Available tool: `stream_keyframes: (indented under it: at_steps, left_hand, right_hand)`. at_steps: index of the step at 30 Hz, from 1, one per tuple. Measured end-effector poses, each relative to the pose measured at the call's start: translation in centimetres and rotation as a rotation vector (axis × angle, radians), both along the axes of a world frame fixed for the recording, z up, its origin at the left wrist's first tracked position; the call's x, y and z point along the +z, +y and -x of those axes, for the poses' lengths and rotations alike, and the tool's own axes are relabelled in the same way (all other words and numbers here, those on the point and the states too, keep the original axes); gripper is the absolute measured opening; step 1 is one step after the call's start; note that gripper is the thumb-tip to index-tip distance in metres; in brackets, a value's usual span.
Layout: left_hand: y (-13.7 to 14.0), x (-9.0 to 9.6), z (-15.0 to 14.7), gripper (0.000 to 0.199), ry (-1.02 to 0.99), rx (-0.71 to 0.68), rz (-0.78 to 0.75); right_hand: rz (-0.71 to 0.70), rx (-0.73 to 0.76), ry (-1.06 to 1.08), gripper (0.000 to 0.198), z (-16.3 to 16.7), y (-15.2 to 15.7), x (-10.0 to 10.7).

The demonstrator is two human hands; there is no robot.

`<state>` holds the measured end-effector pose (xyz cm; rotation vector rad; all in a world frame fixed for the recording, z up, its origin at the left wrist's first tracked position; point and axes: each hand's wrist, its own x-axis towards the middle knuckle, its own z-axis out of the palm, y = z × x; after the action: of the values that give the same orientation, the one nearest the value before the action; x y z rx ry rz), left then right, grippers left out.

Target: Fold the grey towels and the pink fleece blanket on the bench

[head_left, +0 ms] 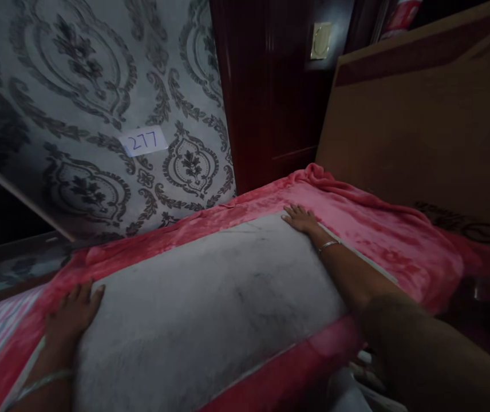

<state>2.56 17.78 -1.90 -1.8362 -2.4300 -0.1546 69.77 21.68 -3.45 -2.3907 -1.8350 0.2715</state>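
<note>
A large grey-white rectangular board (202, 292), smudged with dark marks, lies flat on a pink and red plush blanket (369, 234). At the board's left edge rests my left hand (73, 312), its fingers spread, with a bangle on the wrist. My right hand (300, 218) lies on the board's far right corner, fingers apart and pointing away from me. That wrist also carries a thin bangle. Neither hand is wrapped round anything. The right forearm, in a dark sleeve, hides part of the board's right edge.
Patterned wallpaper (77, 68) with a paper label (143, 141) reading 277 rises behind the blanket. Beside it stand a dark red wooden panel (266, 86) with a switch plate (321, 40) and a big cardboard box (425, 126). Striped cloth (2, 329) shows at left.
</note>
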Motion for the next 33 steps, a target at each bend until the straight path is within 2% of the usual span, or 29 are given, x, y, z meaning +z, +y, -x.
stream_keyframes:
  at_steps: [4,7,9,11,14,16,18,20,24,27,29,31,33]
  left_hand:
    - [-0.8,2.7,-2.8,0.074,-0.041,0.151,0.048]
    - [-2.0,4.7,-6.8,0.075,-0.005,0.171,0.058]
    - [-3.7,5.1,-11.0,0.073,0.018,0.028,0.067]
    - [-6.3,4.4,-15.9,0.064,0.069,-0.217,0.047]
    - [-10.7,2.0,-22.3,0.059,0.098,-0.588,0.068]
    - [-13.0,0.5,-24.6,0.060,0.096,-0.679,0.065]
    - [-14.2,-0.5,-25.4,0.061,0.091,-0.683,0.055]
    - [-14.5,-0.9,-25.4,0.062,0.092,-0.670,0.051]
    - [-14.1,-0.7,-25.0,0.061,0.087,-0.677,0.040]
    - [-14.0,-0.8,-25.0,0.061,0.085,-0.673,0.032]
    - [-14.1,-0.9,-25.1,0.061,0.090,-0.669,0.025]
    - [-14.2,-0.9,-25.2,0.061,0.089,-0.669,0.024]
    - [-14.3,-0.7,-25.3,0.062,0.082,-0.668,0.031]
  right_hand:
    - [0.026,-0.035,0.018,0.065,1.3,-1.3,1.8]
    - [-0.094,0.007,-0.041,0.063,4.8,-4.2,3.0]
    - [-0.157,0.174,-0.060,0.061,8.5,-6.9,3.0]
    - [-0.164,0.380,-0.036,0.061,12.7,-9.7,2.4]
    - [-0.165,0.626,0.023,0.063,17.8,-12.9,1.2]
    - [-0.162,0.699,0.046,0.063,19.1,-13.6,0.7]
    - [-0.162,0.667,0.036,0.062,18.1,-13.5,0.6]
    - [-0.152,0.535,0.004,0.061,15.2,-12.9,0.7]
    - [-0.105,0.206,-0.057,0.059,6.3,-12.6,0.9]
    - [-0.056,-0.011,-0.041,0.062,-0.2,-13.6,0.2]
    - [-0.019,-0.103,-0.035,0.062,-3.4,-14.6,-0.2]
    - [0.016,-0.152,-0.046,0.060,-5.0,-15.4,-0.1]
    - [0.017,-0.186,-0.082,0.058,-4.6,-16.0,0.5]
